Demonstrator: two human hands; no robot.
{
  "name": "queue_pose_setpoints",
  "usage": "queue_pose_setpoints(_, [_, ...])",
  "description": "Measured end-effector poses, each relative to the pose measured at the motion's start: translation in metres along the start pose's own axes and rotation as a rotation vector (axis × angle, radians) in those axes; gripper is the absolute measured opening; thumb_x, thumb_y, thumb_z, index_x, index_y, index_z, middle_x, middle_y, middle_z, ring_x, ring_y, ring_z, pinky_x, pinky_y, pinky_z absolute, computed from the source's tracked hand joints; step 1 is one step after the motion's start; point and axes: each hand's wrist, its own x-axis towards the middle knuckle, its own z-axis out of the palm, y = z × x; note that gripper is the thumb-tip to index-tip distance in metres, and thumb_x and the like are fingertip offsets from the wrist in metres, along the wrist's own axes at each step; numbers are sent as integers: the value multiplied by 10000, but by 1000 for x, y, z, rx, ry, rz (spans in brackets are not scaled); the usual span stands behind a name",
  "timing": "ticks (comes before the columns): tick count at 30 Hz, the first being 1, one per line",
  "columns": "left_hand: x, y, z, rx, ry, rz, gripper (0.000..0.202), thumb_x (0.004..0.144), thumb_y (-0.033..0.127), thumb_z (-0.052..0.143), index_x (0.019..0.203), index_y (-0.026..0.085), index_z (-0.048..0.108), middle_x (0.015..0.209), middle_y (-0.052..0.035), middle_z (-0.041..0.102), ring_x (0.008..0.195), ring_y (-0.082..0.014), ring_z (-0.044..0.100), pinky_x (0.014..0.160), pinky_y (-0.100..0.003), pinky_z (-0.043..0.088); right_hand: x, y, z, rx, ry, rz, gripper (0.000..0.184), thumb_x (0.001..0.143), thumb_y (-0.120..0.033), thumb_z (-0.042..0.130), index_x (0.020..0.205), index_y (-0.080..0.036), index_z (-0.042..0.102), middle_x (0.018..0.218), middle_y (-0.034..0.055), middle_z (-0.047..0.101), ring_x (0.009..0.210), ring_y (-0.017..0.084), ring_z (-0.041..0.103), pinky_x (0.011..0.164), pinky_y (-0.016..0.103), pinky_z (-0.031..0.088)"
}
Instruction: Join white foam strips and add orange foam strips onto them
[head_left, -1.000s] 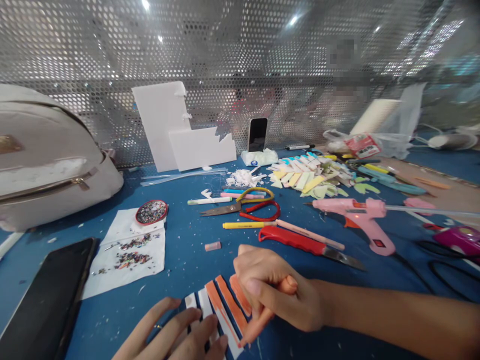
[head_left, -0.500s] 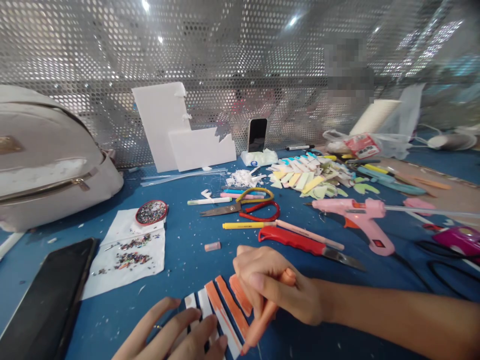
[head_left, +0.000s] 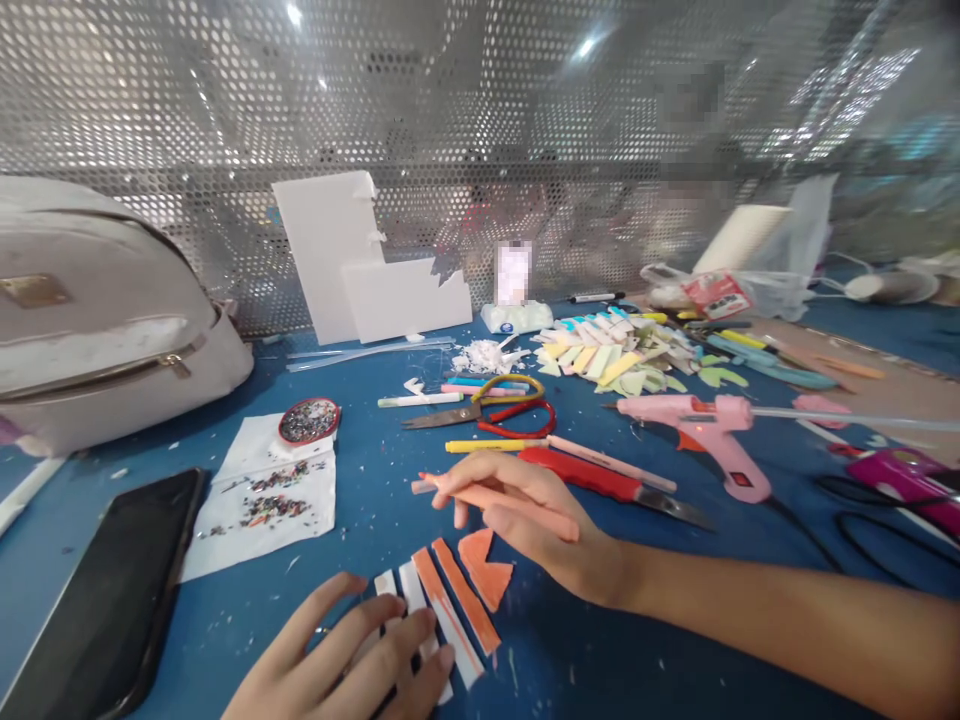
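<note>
My right hand [head_left: 525,525] is closed round an orange marker pen [head_left: 495,496], held flat above the blue table with its tip pointing left, near a small pink cap [head_left: 424,487]. My left hand [head_left: 345,655] lies at the bottom edge, fingers flat and apart, pressing on white and orange foam strips [head_left: 442,610]. An orange foam scrap [head_left: 486,572] lies just right of the strips, under my right hand.
A red utility knife [head_left: 607,485], a pink glue gun [head_left: 705,428], scissors [head_left: 487,405], markers and a pile of coloured foam pieces [head_left: 615,352] lie beyond. A black phone [head_left: 105,590], paper with glitter [head_left: 266,505], a round tin [head_left: 308,421] and a beige bag [head_left: 105,310] are at left. White foam boards [head_left: 360,265] lean on the mesh wall.
My right hand lifted the orange marker off the strips and swung it level, tip now pointing left toward the cap. The orange scrap is uncovered. My left hand stayed on the strips.
</note>
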Motion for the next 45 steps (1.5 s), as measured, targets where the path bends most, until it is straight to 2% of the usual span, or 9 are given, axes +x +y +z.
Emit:
queue_pose_setpoints(5, [-2,4,-2,-61,20,-33,224,987,308,527,1132,285,696,1132,78,721,1037,-129,618,1198,-339,206,-5,-6,1,-166,113,-78,248,976,-410,477,843,-202,494,794,-2,457,697,147,452,716,309,467])
queue_pose_setpoints(11, [-2,6,2,-83,60,-42,259,971,249,469,1100,264,694,1112,45,722,1005,-164,620,1086,-376,324,-2,-39,7,-292,-40,188,334,1008,-380,337,733,-201,401,639,-42,409,533,104,425,511,231,370])
queue_pose_setpoints(14, [-3,6,3,-86,67,-21,278,936,217,466,1108,251,682,1116,11,714,997,-179,615,1037,-406,373,4,-42,15,-370,-38,249,334,979,-322,375,672,-219,290,557,-77,300,473,90,387,483,214,351])
queue_pose_setpoints(20, [-3,8,-5,-95,15,-31,332,927,174,410,1134,236,663,1131,2,701,996,-189,601,1008,-410,386,16,-25,32,-672,-67,139,397,953,-249,424,611,-198,229,546,-69,249,523,93,234,497,253,199])
queue_pose_setpoints(27, [4,8,-17,-119,0,-9,325,928,177,423,1162,214,645,1111,-10,697,983,-195,613,973,-414,393,21,-14,39,-697,-54,121,401,941,-227,440,592,-190,246,561,-67,272,540,91,253,545,260,222])
queue_pose_setpoints(29, [7,8,-21,-98,-99,3,310,919,167,469,1178,203,636,1125,-14,697,998,-195,625,968,-409,410,21,-14,39,-697,-53,122,398,929,-208,446,588,-191,240,559,-67,273,534,91,250,539,262,215])
queue_pose_setpoints(32, [8,8,-23,-98,4,5,305,927,176,427,1131,199,653,1077,-14,707,948,-200,638,933,-423,425,22,-14,39,-692,-53,130,405,909,-186,456,581,-196,218,535,-71,244,526,92,232,529,261,208])
queue_pose_setpoints(36, [7,8,-21,-91,-85,13,292,915,163,469,1142,198,650,1076,-10,712,945,-194,648,923,-413,444,20,-16,41,-673,-57,146,396,905,-176,444,577,-195,223,527,-70,239,528,90,242,527,248,214])
queue_pose_setpoints(45, [15,9,-30,-75,-82,38,304,920,163,452,1147,187,654,1078,-30,718,940,-200,659,897,-412,482,10,-25,43,-633,-71,210,387,900,-178,447,551,-190,282,503,-59,323,509,85,278,480,228,212])
